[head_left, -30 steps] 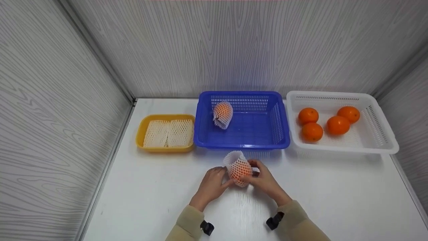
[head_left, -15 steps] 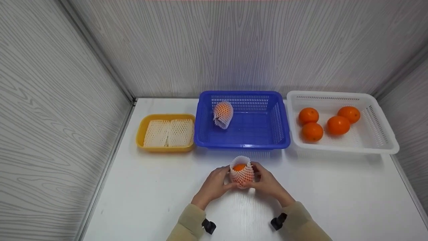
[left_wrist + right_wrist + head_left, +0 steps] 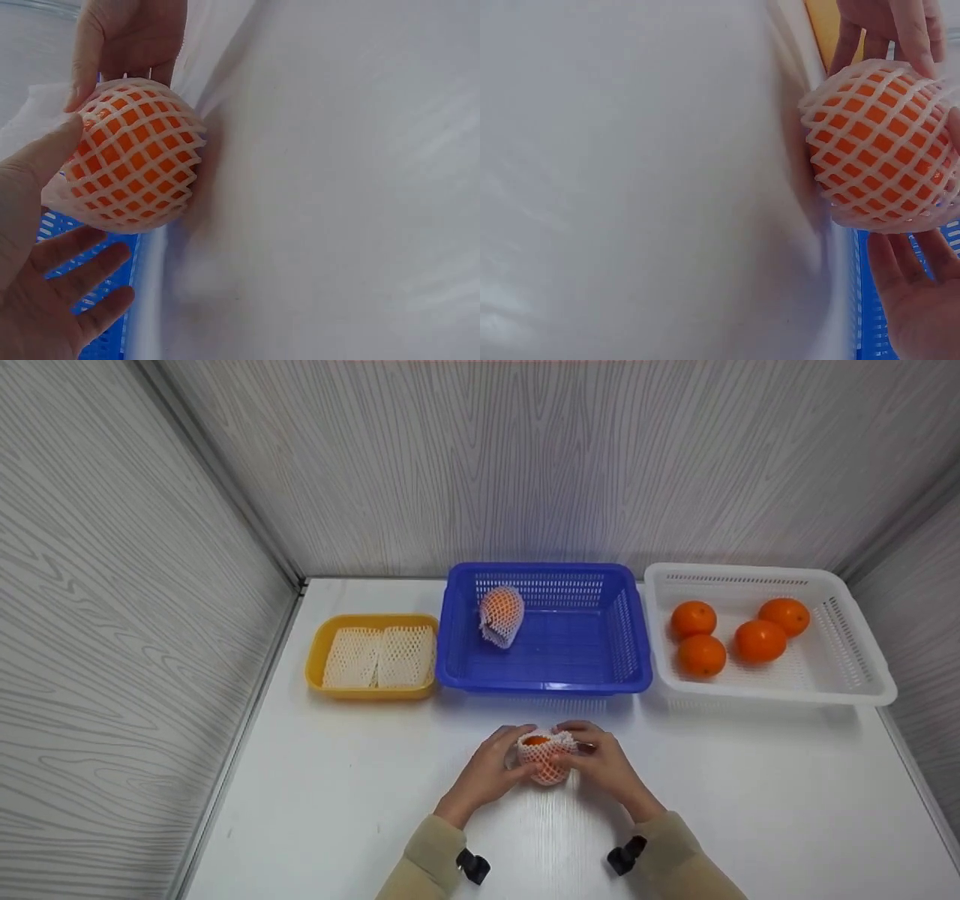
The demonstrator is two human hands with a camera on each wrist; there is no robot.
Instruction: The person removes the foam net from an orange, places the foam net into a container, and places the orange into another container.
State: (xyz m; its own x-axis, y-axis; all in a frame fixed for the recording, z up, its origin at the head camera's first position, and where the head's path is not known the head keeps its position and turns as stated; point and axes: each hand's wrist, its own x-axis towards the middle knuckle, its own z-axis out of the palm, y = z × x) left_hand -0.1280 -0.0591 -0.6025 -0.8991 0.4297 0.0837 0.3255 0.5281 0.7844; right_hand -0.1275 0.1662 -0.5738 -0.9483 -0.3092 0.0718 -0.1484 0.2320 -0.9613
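Observation:
An orange in a white foam net sleeve (image 3: 550, 771) is held between both hands over the white table, just in front of the blue basket. My left hand (image 3: 489, 771) grips its left side, thumb at the front. My right hand (image 3: 606, 765) holds the other side, its fingers at the net's upper rim. From above, bare orange peel shows through the sleeve's open top. Up close in the left wrist view, the foam net (image 3: 135, 157) stretches over the fruit in diamond-shaped gaps. The right wrist view shows the same netted orange (image 3: 885, 150) with fingers above and below.
Behind the hands, a blue basket (image 3: 544, 688) holds one netted orange (image 3: 501, 615). To its right, a white basket (image 3: 780, 694) contains several bare oranges (image 3: 760, 641). On the left sits a yellow tray (image 3: 371, 694) with flat foam nets (image 3: 405, 656). Walls enclose the table.
The netted orange has turned from leaning with its loose sleeve end up-left to upright. The sleeve's tall rim has since been drawn down and inward by the fingers.

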